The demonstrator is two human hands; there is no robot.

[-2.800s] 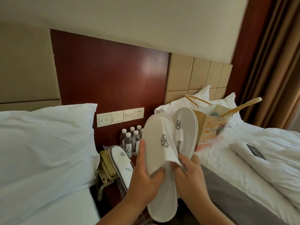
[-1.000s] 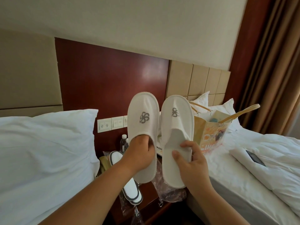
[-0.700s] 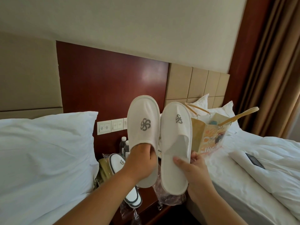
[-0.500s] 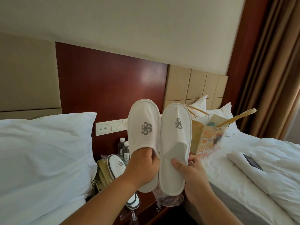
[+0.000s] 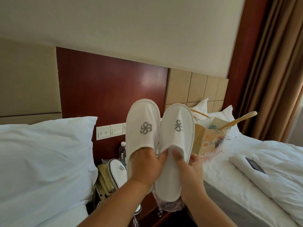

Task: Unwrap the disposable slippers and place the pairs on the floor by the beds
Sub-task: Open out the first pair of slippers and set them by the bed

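I hold two unwrapped white slippers with grey pinwheel logos upright, side by side and touching, above the nightstand between the beds. My left hand (image 5: 144, 167) has its fingers tucked inside the left slipper (image 5: 142, 126). My right hand (image 5: 188, 171) grips the right slipper (image 5: 177, 131), thumb pressed at its opening. Another slipper pair (image 5: 118, 171) still in clear wrap leans on the nightstand behind my left forearm. Crumpled empty plastic wrap (image 5: 168, 205) lies below the held slippers.
A white pillow (image 5: 44, 158) on the left bed and the right bed (image 5: 246, 194) flank the dark wooden nightstand (image 5: 150, 215). The nightstand carries a beige telephone (image 5: 105, 179) and water bottles (image 5: 122, 151). A paper bag (image 5: 209, 145) and a dark phone (image 5: 255, 164) rest on the right bed.
The slippers went from overlapped low in both hands to raised, separated one per hand, then brought together side by side. My left fingers slid into the left slipper.
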